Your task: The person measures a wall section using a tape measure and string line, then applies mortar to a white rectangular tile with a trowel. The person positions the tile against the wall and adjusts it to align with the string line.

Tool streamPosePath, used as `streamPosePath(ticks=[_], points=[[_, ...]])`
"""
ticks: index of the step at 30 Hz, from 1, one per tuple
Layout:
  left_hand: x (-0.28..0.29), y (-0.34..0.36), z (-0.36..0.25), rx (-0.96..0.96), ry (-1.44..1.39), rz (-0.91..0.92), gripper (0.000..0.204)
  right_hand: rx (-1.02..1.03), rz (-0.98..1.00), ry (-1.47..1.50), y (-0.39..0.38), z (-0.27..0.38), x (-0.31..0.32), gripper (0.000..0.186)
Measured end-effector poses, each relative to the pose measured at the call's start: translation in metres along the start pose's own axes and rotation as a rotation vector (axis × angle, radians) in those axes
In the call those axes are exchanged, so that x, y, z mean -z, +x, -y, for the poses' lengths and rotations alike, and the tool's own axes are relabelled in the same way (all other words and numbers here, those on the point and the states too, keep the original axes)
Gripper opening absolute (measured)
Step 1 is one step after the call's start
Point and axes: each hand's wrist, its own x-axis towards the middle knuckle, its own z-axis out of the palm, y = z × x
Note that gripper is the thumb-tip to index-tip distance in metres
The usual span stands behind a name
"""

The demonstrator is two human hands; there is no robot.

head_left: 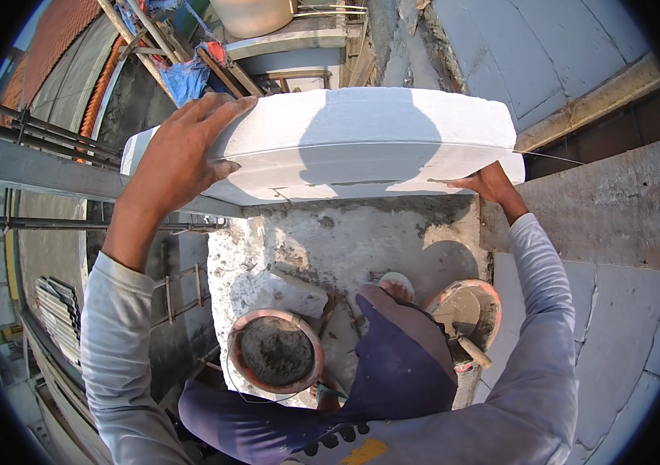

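Observation:
A long white lightweight concrete block [469, 116] lies across the wall in front of me, with a round head-shaped shadow on it. My left hand [183, 155] grips its left end, fingers over the upper edge and thumb on the near face. At the lower right end, my right hand [494, 184] is closed against the block, its fingertips partly hidden. More white block [518, 164] shows beyond the right end. Whether the gripped block rests fully on what lies beneath cannot be made out.
Below stand a bucket of grey mortar [277, 353] and another bucket [491, 298] with a wooden-handled tool [475, 352]. A broken block piece [291, 294] lies on the mortar-stained slab [361, 232]. A wooden plank [601, 209] borders the right; metal bars [59, 225] run left.

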Motion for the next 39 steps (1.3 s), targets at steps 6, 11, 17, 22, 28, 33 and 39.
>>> streamPosePath(ticks=[6,11,17,22,28,33,39], points=[[-0.001,-0.001,0.002,0.070,0.009,0.075,0.089,-0.072,0.048,0.163,0.000,-0.004,0.001,0.101],[-0.006,-0.004,0.006,0.050,0.023,0.040,0.087,-0.037,0.049,0.263,0.002,-0.007,-0.003,0.093],[-0.006,-0.007,0.006,0.056,-0.078,0.034,0.085,-0.048,0.065,0.266,0.002,-0.013,-0.007,0.084],[-0.003,-0.008,0.004,0.074,-0.038,0.032,0.086,-0.073,0.106,0.175,-0.002,0.001,0.003,0.080],[-0.002,-0.005,-0.007,0.101,-0.048,0.025,0.084,-0.046,0.035,0.575,-0.002,-0.036,-0.026,0.086],[0.001,-0.002,-0.008,0.149,-0.076,0.081,0.088,-0.032,0.053,0.676,0.000,-0.059,-0.044,0.090],[0.007,0.008,-0.013,0.155,-0.085,0.094,0.091,0.026,0.026,0.520,-0.009,-0.061,-0.038,0.081]])
